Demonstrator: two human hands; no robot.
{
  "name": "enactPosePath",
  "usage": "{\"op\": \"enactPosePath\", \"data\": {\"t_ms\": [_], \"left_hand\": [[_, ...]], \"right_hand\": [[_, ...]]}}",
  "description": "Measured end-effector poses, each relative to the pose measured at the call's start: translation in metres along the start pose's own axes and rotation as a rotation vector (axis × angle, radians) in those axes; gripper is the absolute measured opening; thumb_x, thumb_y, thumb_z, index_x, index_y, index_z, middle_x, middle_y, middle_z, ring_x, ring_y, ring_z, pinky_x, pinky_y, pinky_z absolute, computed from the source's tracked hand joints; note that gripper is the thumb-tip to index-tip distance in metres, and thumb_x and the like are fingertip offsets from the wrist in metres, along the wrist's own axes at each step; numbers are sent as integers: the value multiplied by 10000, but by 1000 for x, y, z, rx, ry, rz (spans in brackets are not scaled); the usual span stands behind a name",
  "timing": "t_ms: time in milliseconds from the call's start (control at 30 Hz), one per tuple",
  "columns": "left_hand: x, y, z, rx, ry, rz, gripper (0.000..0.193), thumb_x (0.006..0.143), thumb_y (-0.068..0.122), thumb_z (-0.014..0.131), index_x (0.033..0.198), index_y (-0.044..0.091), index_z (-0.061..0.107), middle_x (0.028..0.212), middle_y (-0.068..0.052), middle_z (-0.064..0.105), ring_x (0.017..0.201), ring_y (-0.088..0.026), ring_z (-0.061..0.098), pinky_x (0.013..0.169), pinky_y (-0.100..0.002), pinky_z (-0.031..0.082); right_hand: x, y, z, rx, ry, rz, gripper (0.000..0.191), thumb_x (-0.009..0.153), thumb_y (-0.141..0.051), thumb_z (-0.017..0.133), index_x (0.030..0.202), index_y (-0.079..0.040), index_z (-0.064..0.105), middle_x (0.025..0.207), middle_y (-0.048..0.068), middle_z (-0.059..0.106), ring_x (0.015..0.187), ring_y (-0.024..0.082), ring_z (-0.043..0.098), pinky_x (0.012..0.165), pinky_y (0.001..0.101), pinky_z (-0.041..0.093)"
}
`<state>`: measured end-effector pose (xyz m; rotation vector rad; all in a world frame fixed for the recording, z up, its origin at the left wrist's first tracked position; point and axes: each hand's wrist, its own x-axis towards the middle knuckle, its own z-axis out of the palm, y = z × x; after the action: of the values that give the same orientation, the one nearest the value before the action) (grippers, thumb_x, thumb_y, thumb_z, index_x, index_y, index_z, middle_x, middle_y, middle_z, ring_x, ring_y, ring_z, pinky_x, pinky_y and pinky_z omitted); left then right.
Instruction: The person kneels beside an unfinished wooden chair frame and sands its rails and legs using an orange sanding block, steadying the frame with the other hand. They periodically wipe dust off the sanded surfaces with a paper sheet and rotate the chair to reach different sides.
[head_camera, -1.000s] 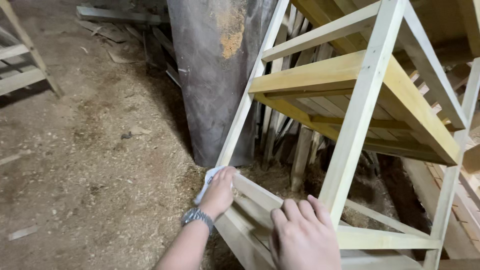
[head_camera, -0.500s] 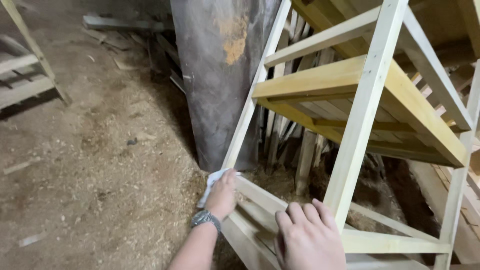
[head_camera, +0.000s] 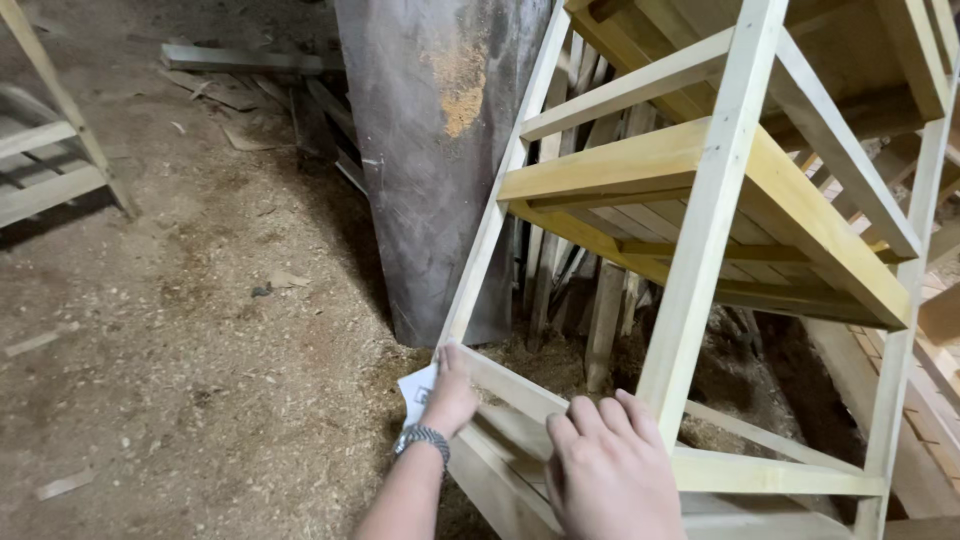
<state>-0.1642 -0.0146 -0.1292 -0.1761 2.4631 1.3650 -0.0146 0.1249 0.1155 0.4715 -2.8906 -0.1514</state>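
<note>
Here the left hand (head_camera: 450, 392) presses a white sheet of sandpaper (head_camera: 415, 397), fingers closed on it, against the lower rail (head_camera: 520, 392) of the wooden shelf frame (head_camera: 700, 260) at seven o'clock. The right hand (head_camera: 610, 470) lies flat and open at six o'clock, steadying it. This looks like sanding in progress; the next stroke calls for steady pressure along the rail.

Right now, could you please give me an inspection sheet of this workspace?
Surface: dirt floor strewn with sawdust and wood scraps.
Job's things: pale wooden shelf frame, tilted; white paper sheet against its lower rail.
Clutter: loose boards at the back, slats standing behind the frame.
Grippers: left hand, wristwatch on, presses the paper to the rail; right hand rests on the lower rail beside the upright.
Cables: nothing seen.
Surroundings: grey pillar; another wooden frame at far left.
</note>
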Motion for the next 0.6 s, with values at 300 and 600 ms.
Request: {"op": "enactPosePath", "data": {"t_ms": [300, 600], "left_hand": [[10, -15, 2, 8, 48, 148, 802, 913, 30, 483, 1584, -32, 48, 1680, -250, 37, 1576, -335, 62, 1284, -346, 110], [10, -5, -1, 17, 19, 127, 788, 929, 44, 503, 1586, -50, 78, 1657, -317, 104, 1575, -394, 87, 1282, -371, 140]], "right_hand": [[-2, -2, 5, 31, 75, -34, 220, 702, -194, 692, 907, -123, 660, 911, 78, 608, 994, 301, 608, 1035, 482, 359], [1, -3, 3, 13, 69, -16, 206, 714, -205, 695, 896, -118, 654, 910, 88, 603, 983, 304, 605, 1022, 487, 365]]}}
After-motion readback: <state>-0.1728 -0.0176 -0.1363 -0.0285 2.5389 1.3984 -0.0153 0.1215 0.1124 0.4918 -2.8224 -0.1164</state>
